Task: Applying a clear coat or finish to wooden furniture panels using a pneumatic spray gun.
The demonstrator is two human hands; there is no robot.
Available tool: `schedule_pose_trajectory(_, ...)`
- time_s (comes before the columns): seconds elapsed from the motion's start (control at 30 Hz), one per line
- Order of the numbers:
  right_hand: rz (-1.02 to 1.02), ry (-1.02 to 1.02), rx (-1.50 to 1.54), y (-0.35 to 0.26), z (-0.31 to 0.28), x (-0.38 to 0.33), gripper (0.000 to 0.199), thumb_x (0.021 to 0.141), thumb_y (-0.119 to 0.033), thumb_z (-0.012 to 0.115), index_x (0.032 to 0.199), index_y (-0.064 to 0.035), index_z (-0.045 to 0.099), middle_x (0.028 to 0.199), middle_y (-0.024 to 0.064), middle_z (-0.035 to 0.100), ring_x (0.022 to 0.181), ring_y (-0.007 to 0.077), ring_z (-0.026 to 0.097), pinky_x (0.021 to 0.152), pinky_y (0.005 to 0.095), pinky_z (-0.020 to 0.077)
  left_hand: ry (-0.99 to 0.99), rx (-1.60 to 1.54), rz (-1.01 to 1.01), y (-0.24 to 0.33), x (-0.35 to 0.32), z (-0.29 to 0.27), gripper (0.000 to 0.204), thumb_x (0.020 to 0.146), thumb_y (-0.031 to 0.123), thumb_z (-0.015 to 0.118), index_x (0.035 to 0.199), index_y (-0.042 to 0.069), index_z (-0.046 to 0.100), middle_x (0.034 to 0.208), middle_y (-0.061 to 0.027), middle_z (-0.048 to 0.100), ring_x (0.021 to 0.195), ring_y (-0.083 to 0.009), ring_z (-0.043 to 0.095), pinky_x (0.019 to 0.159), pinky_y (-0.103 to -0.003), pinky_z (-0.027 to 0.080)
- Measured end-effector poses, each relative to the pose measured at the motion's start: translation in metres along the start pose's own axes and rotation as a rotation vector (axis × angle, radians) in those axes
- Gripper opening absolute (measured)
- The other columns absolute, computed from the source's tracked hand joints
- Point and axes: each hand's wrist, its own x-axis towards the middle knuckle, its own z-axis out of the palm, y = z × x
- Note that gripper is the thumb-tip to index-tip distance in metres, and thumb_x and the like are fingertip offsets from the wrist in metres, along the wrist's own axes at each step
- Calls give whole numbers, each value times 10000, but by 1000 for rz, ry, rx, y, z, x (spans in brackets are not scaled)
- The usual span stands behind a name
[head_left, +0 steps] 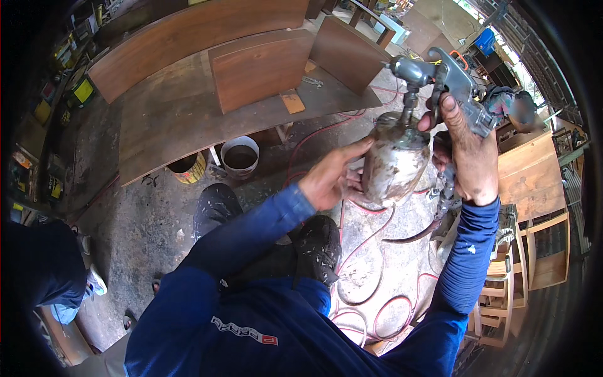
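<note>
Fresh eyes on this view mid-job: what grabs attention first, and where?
The metal spray gun at upper right stands out, gripped in the right hand, its stained cup hanging below with the left hand at its side. Next come brown wooden panels standing on a low board at upper left, then red hose winding across the floor.

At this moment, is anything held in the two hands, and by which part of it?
A spray gun: the right hand grips its metal handle, and the left hand holds the side of its stained cup.
</note>
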Motion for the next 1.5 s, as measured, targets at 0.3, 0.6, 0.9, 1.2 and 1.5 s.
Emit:
schedule_pose_trajectory(0.3,34,132,-49,12,-4,7,368,948,-413,719,942,-45,696,723,4,681,419,58,475,383,218,344,-74,-13,-28,2,50,-5,788,958,548,597,1513,48,348,1377,-301,515,1195,-463,583,1020,-628,463)
schedule_pose_trajectory(0.6,-49,-147,13,-18,44,-30,331,997,-355,660,1033,-28,698,791,8,685,513,42,490,462,210,363,165,-79,99,-16,-76,-16,650,1019,498,506,1503,84,373,1361,-238,551,1231,-402,564,1090,-623,395)
schedule_pose_trajectory(0.9,-146,-292,139,-14,58,-28,269,973,-293,711,996,-27,736,766,-19,672,639,41,559,572,205,415,230,-113,176,-22,-89,-28,583,1019,479,507,1506,193,363,1306,-233,593,1170,-401,616,1037,-618,462)
schedule_pose_trajectory(1.2,73,231,-57,20,3,-31,350,976,-392,683,1031,-47,661,765,48,676,414,60,452,367,223,311,-101,25,-91,-20,32,-9,850,915,577,640,1514,79,302,1264,-315,563,1126,-448,619,1049,-622,444)
schedule_pose_trajectory(1.5,-83,-136,179,21,61,-66,238,941,-235,752,993,-7,712,795,2,702,643,54,573,586,220,444,317,2,174,-45,-92,-43,633,971,522,589,1401,62,529,1243,-203,642,1159,-347,629,963,-532,525)
